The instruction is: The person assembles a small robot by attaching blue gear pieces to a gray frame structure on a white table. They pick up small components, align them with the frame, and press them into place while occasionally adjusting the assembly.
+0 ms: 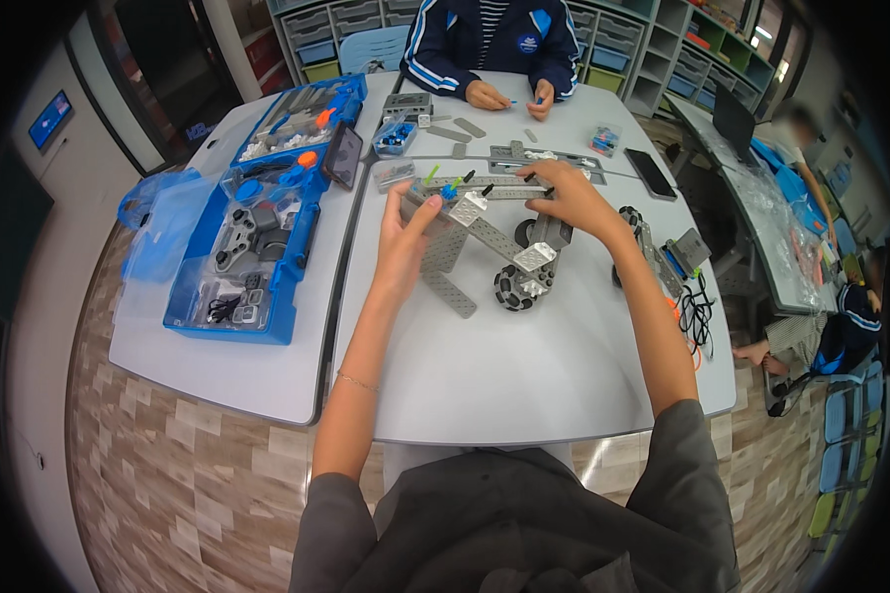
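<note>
A grey robot chassis (491,238) built from perforated plastic beams, with white corner connectors, stands partly tilted above the white table in front of me. One black roller wheel (513,288) shows at its near right. My left hand (405,232) grips the chassis's left end, thumb beside blue and lime-green pins (451,188). My right hand (576,198) is curled about the far right end of the upper beams, thumb and forefinger on either side. Grey perforated plates (449,294) hang or lean below the left end; how they attach is hidden.
On the left lies an open blue kit case (282,326) with a game controller (235,242). A phone (651,174), a second wheeled assembly (645,247) and black cables (697,314) are at right. Across the table sits a person in a dark jacket (435,49), handling small parts.
</note>
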### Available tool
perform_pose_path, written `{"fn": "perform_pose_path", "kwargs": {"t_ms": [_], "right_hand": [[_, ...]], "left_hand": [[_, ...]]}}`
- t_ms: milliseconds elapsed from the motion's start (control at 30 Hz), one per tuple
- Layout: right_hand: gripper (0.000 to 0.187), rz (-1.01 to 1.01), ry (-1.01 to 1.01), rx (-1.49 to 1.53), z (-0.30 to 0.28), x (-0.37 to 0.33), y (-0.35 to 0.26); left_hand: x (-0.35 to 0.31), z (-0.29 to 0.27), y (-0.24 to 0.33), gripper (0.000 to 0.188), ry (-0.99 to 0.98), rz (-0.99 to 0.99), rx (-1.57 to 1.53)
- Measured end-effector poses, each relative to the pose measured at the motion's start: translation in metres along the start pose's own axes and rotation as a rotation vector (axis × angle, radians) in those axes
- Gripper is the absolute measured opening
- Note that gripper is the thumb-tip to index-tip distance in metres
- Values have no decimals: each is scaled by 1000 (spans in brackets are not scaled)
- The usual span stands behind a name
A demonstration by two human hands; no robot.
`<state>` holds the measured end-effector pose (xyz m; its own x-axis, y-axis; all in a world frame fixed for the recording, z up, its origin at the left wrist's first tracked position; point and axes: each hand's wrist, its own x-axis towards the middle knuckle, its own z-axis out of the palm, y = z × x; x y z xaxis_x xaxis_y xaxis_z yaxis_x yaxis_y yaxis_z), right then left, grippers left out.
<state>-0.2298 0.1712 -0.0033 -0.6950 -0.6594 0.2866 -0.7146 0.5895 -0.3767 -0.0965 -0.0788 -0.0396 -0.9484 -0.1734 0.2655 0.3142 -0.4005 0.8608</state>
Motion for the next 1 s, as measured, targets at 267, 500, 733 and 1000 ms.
{"fn": "perform_pose_path", "kwargs": {"t_ms": [267,500,733,1000], "right_hand": [[68,14,181,14,24,33,4],[81,256,217,16,50,55,3],[69,317,148,26,47,37,14],[55,373,208,257,36,-6,13]], "left_hand": [[-1,-14,-4,35,68,-94,-24],[-1,-22,-17,35,167,-69,80],[8,-43,-37,40,253,20,372],[2,-37,-47,34,235,92,613]]}}
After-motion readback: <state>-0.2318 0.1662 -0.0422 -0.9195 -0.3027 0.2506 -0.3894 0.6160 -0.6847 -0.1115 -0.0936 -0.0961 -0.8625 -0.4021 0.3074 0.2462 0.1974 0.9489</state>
